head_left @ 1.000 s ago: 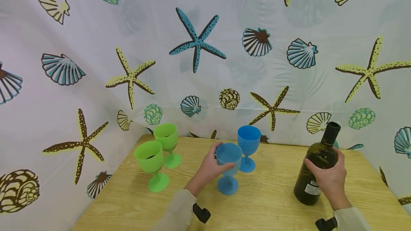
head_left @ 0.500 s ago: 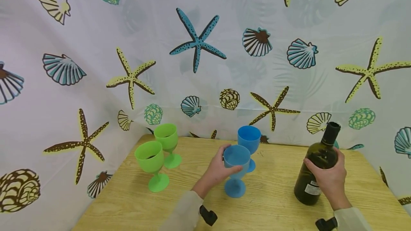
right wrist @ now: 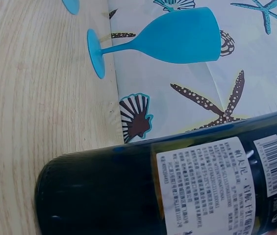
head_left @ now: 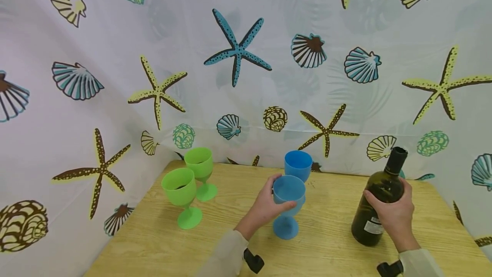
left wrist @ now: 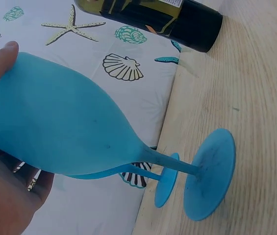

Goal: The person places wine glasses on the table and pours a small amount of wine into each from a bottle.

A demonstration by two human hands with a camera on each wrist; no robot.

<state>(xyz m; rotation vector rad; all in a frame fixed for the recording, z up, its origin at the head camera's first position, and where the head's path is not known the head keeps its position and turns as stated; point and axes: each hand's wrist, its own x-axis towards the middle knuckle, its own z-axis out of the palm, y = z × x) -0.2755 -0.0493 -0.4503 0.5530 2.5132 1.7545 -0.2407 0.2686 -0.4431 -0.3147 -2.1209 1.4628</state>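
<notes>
The near blue goblet (head_left: 289, 195) is gripped by the left hand (head_left: 266, 205), its bowl encircled from the left: the thumb is laid across the near side, and the fingers are curled round the far left side. Its mouth is turned upward, and its foot is seen at the bench (head_left: 326, 251), though whether the two are touching cannot be told.

To the right, well apart from that goblet, the dark bottle (head_left: 366, 221) is stood upright on the bench. It is gripped below the neck by the right hand (head_left: 396, 215), which is placed on its near right side, with the thumb curled over the left of the glass; the fingers are mostly hidden behind it. A white label (right wrist: 207, 186) and a smaller barcode label (right wrist: 274, 164) are shown on the bottle in the right wrist view.

The far blue goblet (head_left: 298, 161) is placed just beyond the held one and partly covered by it in the head view; it is touched by neither hand. Well to the left of the left hand, two green goblets (head_left: 179, 191) are set upright, one near and one far. The bench is backed by a curtain (head_left: 180, 29) printed with shells and starfish.
</notes>
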